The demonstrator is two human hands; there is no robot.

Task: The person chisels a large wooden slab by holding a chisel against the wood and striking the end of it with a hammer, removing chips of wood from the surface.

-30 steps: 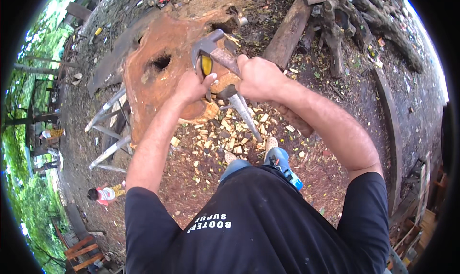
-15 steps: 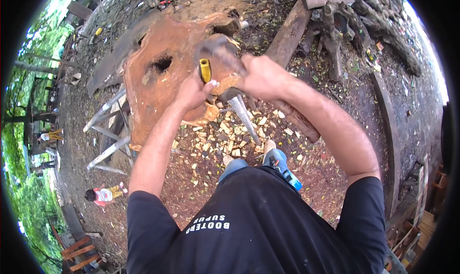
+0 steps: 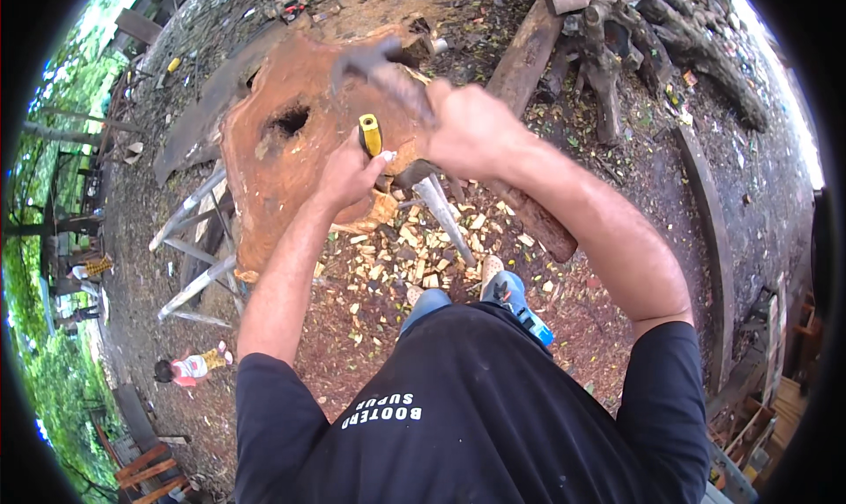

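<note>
My left hand (image 3: 346,171) is wrapped round a chisel with a yellow and black handle (image 3: 370,134), held near the front edge of a large reddish-brown wood slab (image 3: 278,178). The chisel's blade is hidden behind the hand and the slab's edge. My right hand (image 3: 471,127) grips a hammer (image 3: 401,88) by its handle, to the right of the chisel. Blurred by motion, the hammer's dark head hangs over the slab, above and apart from the chisel's butt. A dark hole (image 3: 293,119) opens in the slab's surface.
The slab rests on pale legs (image 3: 201,284). Wood chips (image 3: 414,244) litter the ground before my feet. Beams (image 3: 705,240) and a gnarled root stump (image 3: 608,72) lie to the right. At the left, a person (image 3: 194,367) is some way off.
My right hand has raised the hammer, its head moving up and away from the chisel's butt. The left hand keeps its hold on the chisel. The view has shifted slightly.
</note>
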